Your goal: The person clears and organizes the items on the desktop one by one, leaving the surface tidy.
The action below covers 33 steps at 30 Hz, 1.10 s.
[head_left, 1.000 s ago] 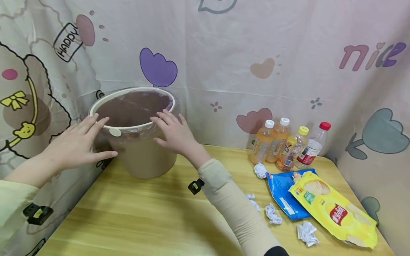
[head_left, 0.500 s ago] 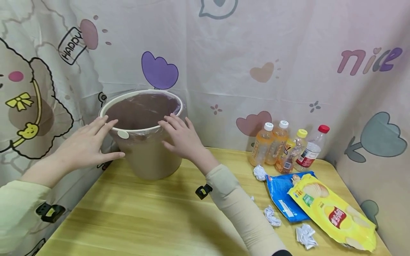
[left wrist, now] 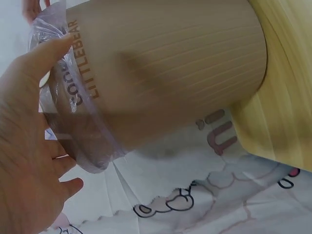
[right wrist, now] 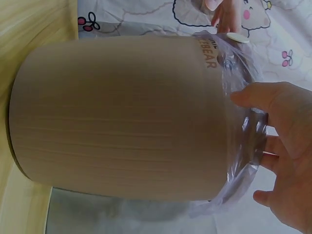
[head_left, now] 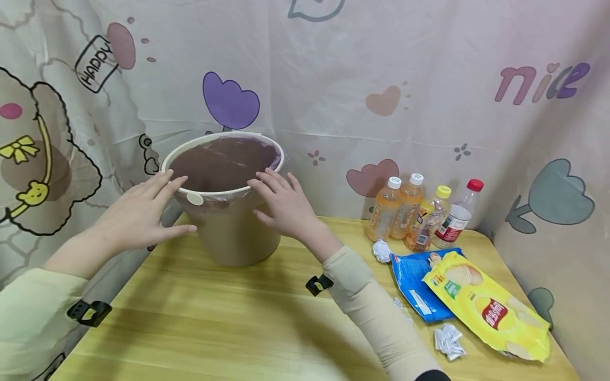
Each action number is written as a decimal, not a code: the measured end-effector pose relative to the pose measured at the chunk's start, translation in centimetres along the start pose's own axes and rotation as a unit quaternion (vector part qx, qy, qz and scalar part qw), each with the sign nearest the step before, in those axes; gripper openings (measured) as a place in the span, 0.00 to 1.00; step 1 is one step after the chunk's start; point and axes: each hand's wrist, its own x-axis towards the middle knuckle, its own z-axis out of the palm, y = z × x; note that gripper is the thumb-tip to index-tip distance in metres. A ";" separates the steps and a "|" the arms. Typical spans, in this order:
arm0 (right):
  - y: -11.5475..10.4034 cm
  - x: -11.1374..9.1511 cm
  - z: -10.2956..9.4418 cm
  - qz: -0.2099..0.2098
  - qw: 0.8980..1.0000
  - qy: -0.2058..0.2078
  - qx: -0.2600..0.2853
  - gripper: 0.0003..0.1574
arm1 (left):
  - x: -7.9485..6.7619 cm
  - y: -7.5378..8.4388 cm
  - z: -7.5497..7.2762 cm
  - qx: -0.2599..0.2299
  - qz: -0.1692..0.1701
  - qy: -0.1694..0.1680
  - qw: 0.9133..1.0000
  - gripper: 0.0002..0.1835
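Bin [head_left: 238, 233] upright on desk [head_left: 214, 328], clear bag [right wrist: 239, 183] round rim [head_left: 219, 192]; left hand [head_left: 135, 217], right hand [head_left: 287, 209] at rim, both spread wide. Bottles [head_left: 383, 211] to right.

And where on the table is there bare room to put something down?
The table is barest in front of the bin, left of the right sleeve. A smaller bare patch lies between bin and bottles, behind that sleeve. Crowded at right: bottles, blue packet, yellow packet, crumpled paper.

Left sleeve [head_left: 35, 323] and right sleeve [head_left: 369, 307] both pale cream; right creased. Small black wrist piece near each cuff, yellow-marked.
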 end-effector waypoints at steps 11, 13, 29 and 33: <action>1.9 -3.1 -0.3 -0.002 0.999 0.047 0.022 0.37 | 0.9 2.8 0.8 -0.019 0.011 0.015 1.000 0.55; 2.2 -3.6 -0.4 -0.004 0.998 0.058 0.026 0.37 | 1.2 3.2 0.9 -0.022 0.007 0.014 1.000 0.55; 4.9 -7.4 -1.7 -0.025 0.989 0.133 0.055 0.37 | 2.9 6.9 1.3 -0.032 0.012 0.018 0.999 0.54; 5.4 -8.2 -1.9 -0.029 0.987 0.148 0.053 0.37 | 3.0 7.9 1.6 -0.041 0.007 0.017 0.999 0.54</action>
